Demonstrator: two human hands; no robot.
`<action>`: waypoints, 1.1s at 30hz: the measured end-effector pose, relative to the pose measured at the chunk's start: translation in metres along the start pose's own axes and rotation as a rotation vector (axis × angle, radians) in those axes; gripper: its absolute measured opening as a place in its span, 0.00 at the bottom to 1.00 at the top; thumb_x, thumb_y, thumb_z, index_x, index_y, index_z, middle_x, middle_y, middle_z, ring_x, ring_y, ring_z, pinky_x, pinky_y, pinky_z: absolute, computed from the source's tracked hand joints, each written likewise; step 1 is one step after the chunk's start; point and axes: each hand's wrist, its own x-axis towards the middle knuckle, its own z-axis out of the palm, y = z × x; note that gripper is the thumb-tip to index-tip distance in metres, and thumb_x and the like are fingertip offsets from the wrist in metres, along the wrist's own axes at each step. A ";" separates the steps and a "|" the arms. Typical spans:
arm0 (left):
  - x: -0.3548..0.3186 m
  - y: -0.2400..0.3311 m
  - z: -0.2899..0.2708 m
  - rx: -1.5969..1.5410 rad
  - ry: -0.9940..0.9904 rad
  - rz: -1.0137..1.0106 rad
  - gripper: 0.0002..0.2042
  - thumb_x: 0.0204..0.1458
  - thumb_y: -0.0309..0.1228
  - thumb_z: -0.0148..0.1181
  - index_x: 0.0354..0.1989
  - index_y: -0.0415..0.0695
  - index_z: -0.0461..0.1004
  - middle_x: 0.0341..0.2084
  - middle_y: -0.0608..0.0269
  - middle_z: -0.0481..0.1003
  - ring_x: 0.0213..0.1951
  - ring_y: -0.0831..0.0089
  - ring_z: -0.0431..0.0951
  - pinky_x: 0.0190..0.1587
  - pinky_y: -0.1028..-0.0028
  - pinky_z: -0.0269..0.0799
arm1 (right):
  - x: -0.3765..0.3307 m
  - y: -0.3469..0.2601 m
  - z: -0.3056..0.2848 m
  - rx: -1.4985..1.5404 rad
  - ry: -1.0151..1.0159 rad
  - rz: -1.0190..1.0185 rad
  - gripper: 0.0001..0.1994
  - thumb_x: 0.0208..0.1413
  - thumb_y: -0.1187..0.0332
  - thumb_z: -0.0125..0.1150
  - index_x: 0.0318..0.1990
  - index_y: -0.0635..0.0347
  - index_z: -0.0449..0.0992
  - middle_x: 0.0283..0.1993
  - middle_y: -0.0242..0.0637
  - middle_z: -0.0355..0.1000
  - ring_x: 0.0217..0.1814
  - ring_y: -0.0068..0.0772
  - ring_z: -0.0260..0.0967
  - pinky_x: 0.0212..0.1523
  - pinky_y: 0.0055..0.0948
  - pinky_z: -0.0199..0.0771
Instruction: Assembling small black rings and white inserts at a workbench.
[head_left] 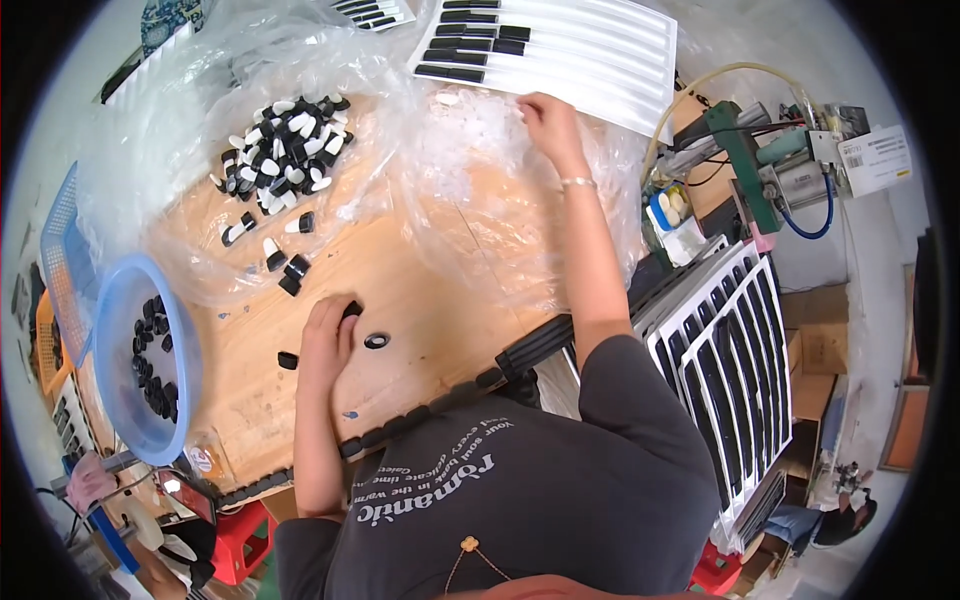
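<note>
Low over the wooden table, my left hand (328, 338) is closed round a small black cap-like piece (352, 310). A black ring-shaped piece (377, 341) lies just right of it, and another small black piece (288, 360) lies to its left. Farther off, my right hand (550, 128) reaches to the edge of a heap of small translucent white parts (470, 135) on plastic film. Its fingertips are pinched together, and whatever is between them is too small to make out. A pile of black pieces with white tongues (285, 150) sits at the far left, with several strays nearer me.
A white tray (600, 50) with rows of black pieces stands at the back. At left is a blue basin (190, 370) holding black parts. A green-and-metal bench machine (740, 165) and a stack of filled trays (690, 400) stand at right. Black padding (400, 425) lines the table's near edge.
</note>
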 end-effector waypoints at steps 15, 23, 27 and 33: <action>0.001 0.000 0.000 -0.126 0.077 -0.059 0.13 0.47 0.17 0.56 0.43 0.39 0.73 0.38 0.52 0.73 0.37 0.59 0.75 0.40 0.72 0.71 | 0.029 -0.001 0.085 -0.569 -0.276 -0.088 0.06 0.47 0.71 0.57 0.32 0.54 0.80 0.37 0.46 0.74 0.36 0.48 0.73 0.40 0.43 0.73; 0.026 0.000 0.001 -0.366 0.257 -0.155 0.15 0.45 0.13 0.58 0.42 0.39 0.73 0.39 0.61 0.70 0.37 0.76 0.72 0.38 0.80 0.68 | -0.049 -0.143 0.028 0.434 -0.154 -0.040 0.05 0.50 0.77 0.59 0.36 0.62 0.78 0.33 0.36 0.73 0.30 0.26 0.70 0.30 0.23 0.71; 0.024 -0.005 0.013 -0.346 0.254 -0.137 0.17 0.43 0.12 0.59 0.43 0.37 0.72 0.40 0.62 0.68 0.39 0.77 0.71 0.39 0.80 0.68 | -0.110 -0.191 0.058 0.569 -0.364 -0.368 0.09 0.46 0.81 0.61 0.36 0.61 0.76 0.34 0.36 0.72 0.30 0.29 0.70 0.30 0.24 0.71; 0.017 -0.005 0.012 -0.356 0.368 -0.120 0.16 0.39 0.14 0.63 0.38 0.38 0.73 0.36 0.57 0.72 0.26 0.73 0.71 0.32 0.77 0.69 | -0.134 -0.196 0.075 0.540 -0.515 -0.509 0.11 0.45 0.81 0.62 0.38 0.59 0.76 0.34 0.38 0.70 0.32 0.39 0.70 0.31 0.29 0.71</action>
